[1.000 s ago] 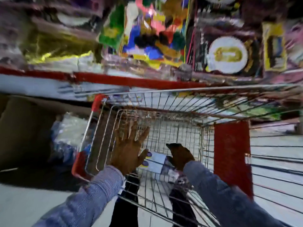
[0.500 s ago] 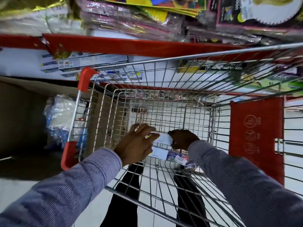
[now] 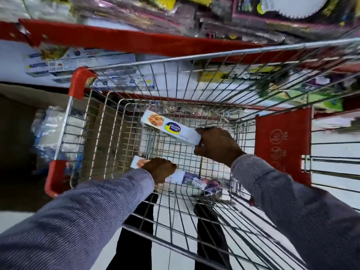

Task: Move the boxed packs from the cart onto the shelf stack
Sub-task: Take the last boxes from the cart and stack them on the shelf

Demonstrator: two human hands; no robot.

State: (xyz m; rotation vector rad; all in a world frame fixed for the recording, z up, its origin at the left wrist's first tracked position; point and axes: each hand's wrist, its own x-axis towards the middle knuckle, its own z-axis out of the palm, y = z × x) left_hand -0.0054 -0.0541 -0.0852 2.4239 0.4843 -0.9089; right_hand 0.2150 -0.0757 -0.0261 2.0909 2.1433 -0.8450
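A red-edged store shelf (image 3: 124, 40) crammed with blurred, shiny wrapped goods runs along the top, well beyond both sets of fingers, and under it lies a stack of long white boxes with blue print (image 3: 81, 61), up and to the left of the hands. Below that stands the silver wire shopping cart with red plastic corner guards (image 3: 81, 82) and a red fold-down seat panel (image 3: 282, 145), the panel just to the right of the right hand's knuckles. A brown cardboard carton holding clear plastic-wrapped bundles (image 3: 48, 131) sits on the floor outside the cart, well to the left of the left fingers. Two arms in blue-grey striped sleeves (image 3: 87, 221) reach down into the basket. The right hand (image 3: 216, 146) is raised above the basket floor, its fingers wrapped tight around the near end of a long white boxed pack with a food photo and a blue-and-yellow oval logo (image 3: 167, 128); the pack slants up and to the left away from those fingers, clear of the wire. The left hand (image 3: 159, 170) is lower, its fingers curled down over a second white boxed pack (image 3: 139, 162) lying on the basket floor, whose ends show on either side of the fist. Just right of the left fingertips, a small purple-and-white wrapped packet with a label (image 3: 202, 184) rests on the wire floor.
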